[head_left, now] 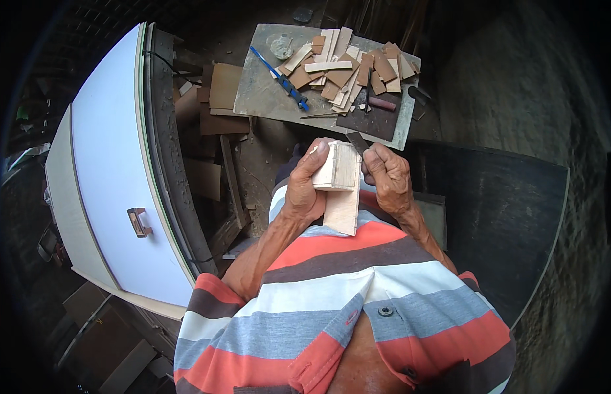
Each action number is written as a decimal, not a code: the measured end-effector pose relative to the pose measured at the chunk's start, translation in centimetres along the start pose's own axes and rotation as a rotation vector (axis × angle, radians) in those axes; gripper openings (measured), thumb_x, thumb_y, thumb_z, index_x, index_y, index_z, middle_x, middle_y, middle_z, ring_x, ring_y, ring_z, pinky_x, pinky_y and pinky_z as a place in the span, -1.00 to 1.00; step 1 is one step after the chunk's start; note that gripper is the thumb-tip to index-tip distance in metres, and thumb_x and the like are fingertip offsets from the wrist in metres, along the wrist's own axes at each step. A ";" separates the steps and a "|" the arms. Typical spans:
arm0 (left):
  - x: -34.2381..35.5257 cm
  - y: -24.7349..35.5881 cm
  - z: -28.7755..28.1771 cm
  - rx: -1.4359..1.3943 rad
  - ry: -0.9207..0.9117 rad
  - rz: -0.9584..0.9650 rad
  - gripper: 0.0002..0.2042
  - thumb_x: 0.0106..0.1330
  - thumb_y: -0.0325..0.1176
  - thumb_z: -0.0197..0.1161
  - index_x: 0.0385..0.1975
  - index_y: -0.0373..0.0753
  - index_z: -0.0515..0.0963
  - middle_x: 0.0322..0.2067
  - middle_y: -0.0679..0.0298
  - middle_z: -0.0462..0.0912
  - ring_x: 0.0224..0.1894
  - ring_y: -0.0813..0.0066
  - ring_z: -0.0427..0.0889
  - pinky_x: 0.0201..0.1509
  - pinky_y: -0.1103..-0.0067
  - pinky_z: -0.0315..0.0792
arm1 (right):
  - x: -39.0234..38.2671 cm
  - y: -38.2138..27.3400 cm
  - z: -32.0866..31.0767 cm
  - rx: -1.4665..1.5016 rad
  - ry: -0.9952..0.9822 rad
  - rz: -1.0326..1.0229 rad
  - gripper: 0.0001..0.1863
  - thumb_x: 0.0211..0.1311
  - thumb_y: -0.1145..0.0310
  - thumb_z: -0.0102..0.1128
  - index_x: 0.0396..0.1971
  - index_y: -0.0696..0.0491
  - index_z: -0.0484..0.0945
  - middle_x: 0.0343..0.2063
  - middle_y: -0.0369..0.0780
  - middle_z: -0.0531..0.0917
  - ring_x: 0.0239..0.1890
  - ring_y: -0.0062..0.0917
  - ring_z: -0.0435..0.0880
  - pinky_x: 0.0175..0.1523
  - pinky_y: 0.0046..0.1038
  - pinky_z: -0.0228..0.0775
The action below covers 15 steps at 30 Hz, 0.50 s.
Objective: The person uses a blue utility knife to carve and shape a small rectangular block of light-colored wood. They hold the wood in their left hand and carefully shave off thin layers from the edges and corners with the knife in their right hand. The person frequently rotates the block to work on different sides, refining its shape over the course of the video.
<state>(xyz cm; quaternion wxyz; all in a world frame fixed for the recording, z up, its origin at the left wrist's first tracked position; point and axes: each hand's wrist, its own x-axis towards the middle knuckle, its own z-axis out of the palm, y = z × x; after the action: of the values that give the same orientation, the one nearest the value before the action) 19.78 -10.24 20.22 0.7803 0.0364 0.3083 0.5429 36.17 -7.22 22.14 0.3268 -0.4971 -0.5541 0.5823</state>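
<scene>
In the middle of the view my left hand (305, 180) grips a small pale wooden box-like piece (335, 164) with a longer flat panel (339, 213) extending below it toward my body. My right hand (387, 174) is closed on a short dark flat metal tool (357, 143), which sits at the upper right corner of the wooden piece. Part of my left fingers is hidden behind the wood.
Ahead stands a worktable (256, 82) with several wood offcuts (338, 65), a blue tool (279, 79) and a pink-handled tool (381, 103). To the left is a white-topped bench (115, 131) with a small wooden piece (140, 222); to the right, a dark board (489, 217).
</scene>
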 end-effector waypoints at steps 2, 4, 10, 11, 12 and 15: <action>-0.5 -0.2 0.6 0.008 0.046 -0.014 -0.68 0.39 -0.08 0.05 -0.10 -0.20 0.46 -0.24 0.29 0.59 -0.17 0.49 0.60 -0.04 0.50 0.50 | -0.2 -0.1 -0.4 -0.021 -0.021 0.003 -0.66 0.44 0.30 -0.05 -0.58 0.12 0.35 -0.68 -0.35 0.40 -0.64 -0.72 0.34 -0.53 -0.59 0.22; -0.8 -0.4 0.8 0.003 0.070 -0.017 -0.68 0.39 -0.07 0.05 -0.10 -0.20 0.46 -0.24 0.29 0.59 -0.18 0.49 0.60 -0.04 0.50 0.50 | -0.8 0.1 -0.5 0.018 -0.040 0.039 -0.66 0.44 0.30 -0.06 -0.58 0.12 0.36 -0.68 -0.36 0.39 -0.65 -0.73 0.34 -0.53 -0.59 0.22; -1.1 -0.4 0.6 -0.015 0.067 -0.023 -0.69 0.38 -0.08 0.06 -0.13 -0.20 0.46 -0.26 0.28 0.59 -0.19 0.49 0.60 -0.06 0.48 0.52 | -1.8 -0.7 -0.7 0.040 -0.071 0.117 -0.63 0.45 0.29 -0.08 -0.60 0.10 0.35 -0.68 -0.38 0.36 -0.64 -0.76 0.24 -0.54 -0.63 0.11; -1.1 -0.4 0.6 -0.007 0.064 -0.027 -0.69 0.38 -0.08 0.07 -0.13 -0.21 0.46 -0.26 0.28 0.59 -0.19 0.49 0.60 -0.06 0.48 0.52 | -2.0 -0.7 -0.7 0.050 -0.061 0.131 -0.62 0.46 0.27 -0.08 -0.61 0.08 0.33 -0.68 -0.40 0.34 -0.64 -0.77 0.20 -0.55 -0.64 0.06; -1.1 -0.4 0.7 0.001 0.061 -0.031 -0.69 0.38 -0.09 0.07 -0.13 -0.21 0.45 -0.26 0.27 0.59 -0.20 0.49 0.60 -0.06 0.48 0.53 | -2.1 -0.8 -0.8 0.047 -0.073 0.134 -0.62 0.46 0.27 -0.08 -0.61 0.08 0.33 -0.68 -0.39 0.34 -0.64 -0.77 0.20 -0.55 -0.64 0.05; -1.2 -0.3 0.6 -0.004 0.068 -0.035 -0.70 0.37 -0.10 0.07 -0.12 -0.21 0.45 -0.26 0.27 0.59 -0.20 0.49 0.60 -0.06 0.48 0.53 | -2.3 -1.1 -1.2 0.043 -0.101 0.141 -0.62 0.46 0.28 -0.10 -0.61 0.08 0.32 -0.68 -0.39 0.33 -0.64 -0.77 0.20 -0.56 -0.64 0.05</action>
<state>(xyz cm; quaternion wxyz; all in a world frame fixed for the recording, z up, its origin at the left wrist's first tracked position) 20.10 -11.22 21.16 0.7788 0.0112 0.3342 0.5307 37.76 -8.77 23.85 0.2672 -0.4977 -0.5209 0.6400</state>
